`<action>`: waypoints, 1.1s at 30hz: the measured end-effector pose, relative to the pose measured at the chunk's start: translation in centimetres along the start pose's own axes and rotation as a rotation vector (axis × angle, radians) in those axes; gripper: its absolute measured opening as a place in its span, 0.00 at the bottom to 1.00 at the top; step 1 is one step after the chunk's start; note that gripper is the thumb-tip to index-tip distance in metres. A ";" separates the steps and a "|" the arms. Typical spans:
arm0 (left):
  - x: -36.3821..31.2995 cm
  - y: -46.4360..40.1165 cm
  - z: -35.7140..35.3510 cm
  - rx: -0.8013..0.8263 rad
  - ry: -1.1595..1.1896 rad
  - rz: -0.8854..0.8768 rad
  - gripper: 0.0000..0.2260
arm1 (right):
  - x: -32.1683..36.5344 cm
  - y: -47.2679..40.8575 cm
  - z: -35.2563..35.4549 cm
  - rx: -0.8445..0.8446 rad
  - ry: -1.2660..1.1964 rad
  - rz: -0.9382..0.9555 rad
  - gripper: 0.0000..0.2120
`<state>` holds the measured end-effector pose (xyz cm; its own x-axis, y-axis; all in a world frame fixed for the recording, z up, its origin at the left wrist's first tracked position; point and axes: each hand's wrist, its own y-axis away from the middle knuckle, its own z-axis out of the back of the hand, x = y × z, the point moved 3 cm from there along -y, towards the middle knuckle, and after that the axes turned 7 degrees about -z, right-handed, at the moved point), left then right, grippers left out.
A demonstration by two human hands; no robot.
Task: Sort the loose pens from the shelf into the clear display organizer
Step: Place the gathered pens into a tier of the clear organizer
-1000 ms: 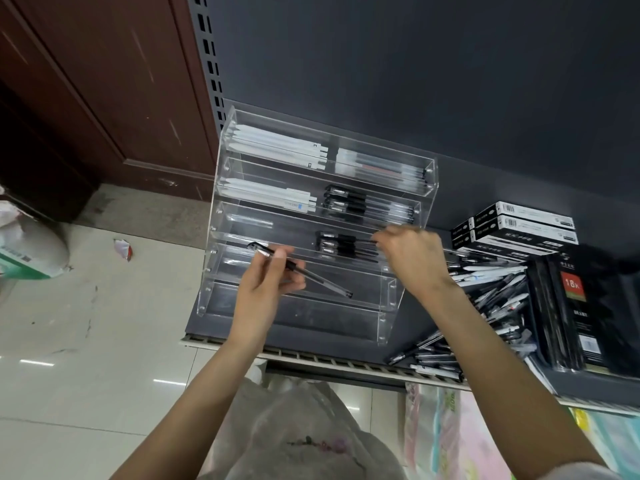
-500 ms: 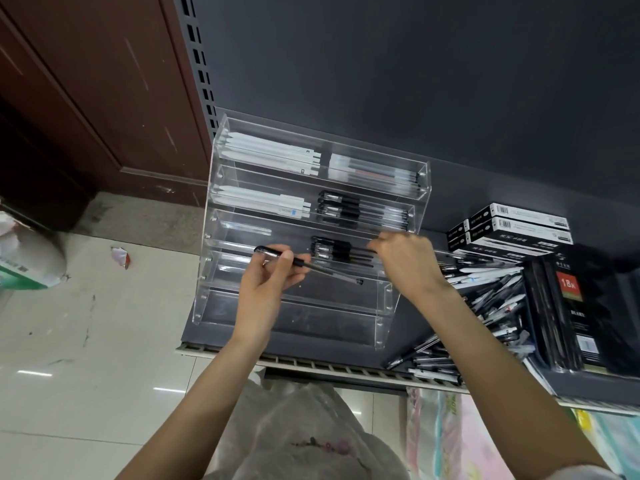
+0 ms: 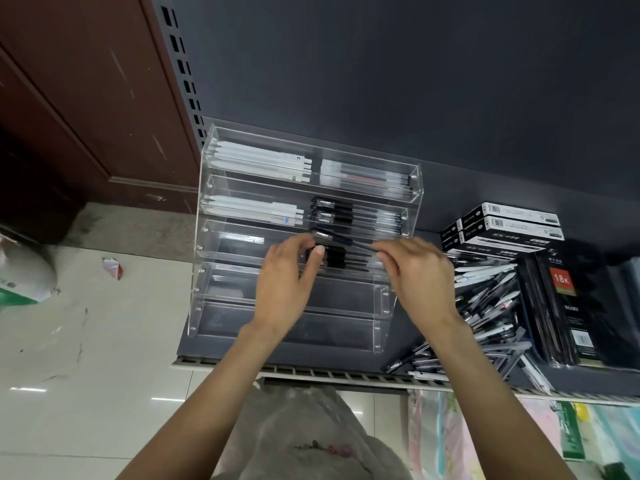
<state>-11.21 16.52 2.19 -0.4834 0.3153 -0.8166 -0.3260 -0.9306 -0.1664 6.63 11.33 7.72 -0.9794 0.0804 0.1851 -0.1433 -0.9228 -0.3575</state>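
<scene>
Both hands grasp one black pen (image 3: 341, 241) over the organizer (image 3: 207, 237): left hand (image 3: 284, 285) pinching its nine o'clock end, right hand (image 3: 415, 271) its three o'clock end

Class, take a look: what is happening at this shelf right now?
A person is stocking a clear display organizer on a dark shelf. The left hand and right hand hold the two ends of one black pen over the middle tier, above black pens already lying there. The two upper tiers hold white and black pens; the two lowest tiers look empty. A heap of loose pens waits to the right.
</scene>
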 end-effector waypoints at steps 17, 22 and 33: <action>1.9 -0.9 -0.2 0.085 -0.408 -0.158 0.14 | -0.1 -1.0 -3.6 0.012 0.340 0.188 0.16; 2.0 -0.9 -0.3 0.065 -0.376 -0.175 0.10 | -0.5 -0.7 -4.4 0.081 0.295 0.150 0.15; 2.2 -0.7 0.0 0.099 -0.304 -0.162 0.11 | -0.6 0.1 -4.6 0.127 0.183 -0.047 0.12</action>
<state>-12.07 17.90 0.49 -0.6335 0.5122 -0.5799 -0.4882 -0.8461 -0.2140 6.52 12.89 3.36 -0.9833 0.1804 0.0251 -0.1813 -0.9557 -0.2321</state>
